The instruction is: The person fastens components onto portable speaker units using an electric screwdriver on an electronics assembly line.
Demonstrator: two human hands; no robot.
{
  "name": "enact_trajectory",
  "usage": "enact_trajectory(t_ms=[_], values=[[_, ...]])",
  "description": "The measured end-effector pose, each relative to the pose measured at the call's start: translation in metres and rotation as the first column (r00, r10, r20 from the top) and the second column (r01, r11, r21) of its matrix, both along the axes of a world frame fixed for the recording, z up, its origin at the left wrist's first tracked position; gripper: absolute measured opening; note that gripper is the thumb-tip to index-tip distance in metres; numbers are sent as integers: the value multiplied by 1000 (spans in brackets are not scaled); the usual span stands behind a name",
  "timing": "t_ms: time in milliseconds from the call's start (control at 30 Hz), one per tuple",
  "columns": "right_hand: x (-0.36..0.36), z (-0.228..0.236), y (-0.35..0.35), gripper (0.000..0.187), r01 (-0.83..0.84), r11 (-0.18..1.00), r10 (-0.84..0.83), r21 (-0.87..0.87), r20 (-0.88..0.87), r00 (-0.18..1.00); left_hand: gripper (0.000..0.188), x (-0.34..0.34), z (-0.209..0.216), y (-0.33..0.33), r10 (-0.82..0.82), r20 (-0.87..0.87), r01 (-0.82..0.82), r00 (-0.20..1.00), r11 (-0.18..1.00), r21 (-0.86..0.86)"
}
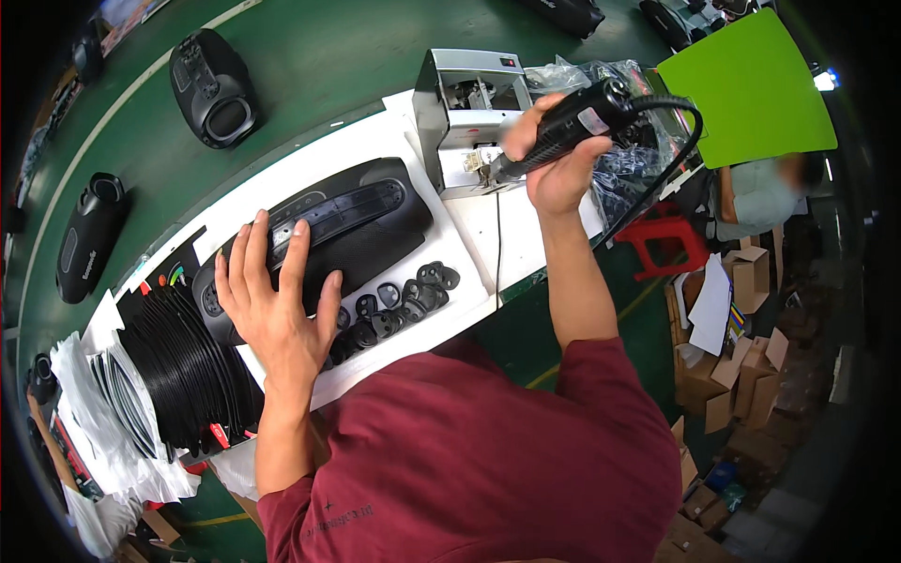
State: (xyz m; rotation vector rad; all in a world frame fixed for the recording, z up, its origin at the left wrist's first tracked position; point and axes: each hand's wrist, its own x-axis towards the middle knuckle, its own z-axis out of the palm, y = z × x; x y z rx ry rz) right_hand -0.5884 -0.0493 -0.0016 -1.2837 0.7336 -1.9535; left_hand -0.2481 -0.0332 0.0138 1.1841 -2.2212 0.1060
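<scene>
Two hands work apart at a white bench: the left hand (282, 310) lies over a long black speaker (371, 230), fingers spread across its near side and pinching nothing, while the right hand (558, 174) is wrapped around a corded black power driver (584, 111). The speaker rests lengthwise in a shallow white tray (460, 235), its panelled strip facing up; the flat hand appears to steady it, and the tray probably keeps it and the loose parts from straying. The driver slants so that its tip meets the front of a grey box-like feeder (455, 141), presumably set close for easy reach; whether tip and feeder touch cannot be told. Small black fittings (408, 305) lie heaped along the tray's near edge, just beside the speaker. To the left stands a row of thin black pieces (188, 366), next to pale wrapping (113, 413). Beyond the bench, a green surface (310, 56) bears similar speakers (214, 89). At the right are a bright green board (751, 94), a red stool (662, 239), open cardboard boxes (751, 277) and a seated co-worker (755, 192).
</scene>
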Motion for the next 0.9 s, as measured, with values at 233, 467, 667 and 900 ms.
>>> enact_trajectory(t_ms=[233,467,667,900], values=[[25,45,12,104,-208,977,213,-54,122,969,64,0,-3,-1,1,-31,0,1000,1000,21],[79,81,-16,121,-418,874,453,-247,102,886,59,3,-6,-1,7,-68,-4,998,999,39],[89,64,-31,109,-454,881,462,-137,37,886,64,5,-4,-2,-10,-48,12,999,999,43],[96,66,-41,101,-370,929,370,10,10,929,65,6,-5,-3,-10,-21,11,1000,999,51]])
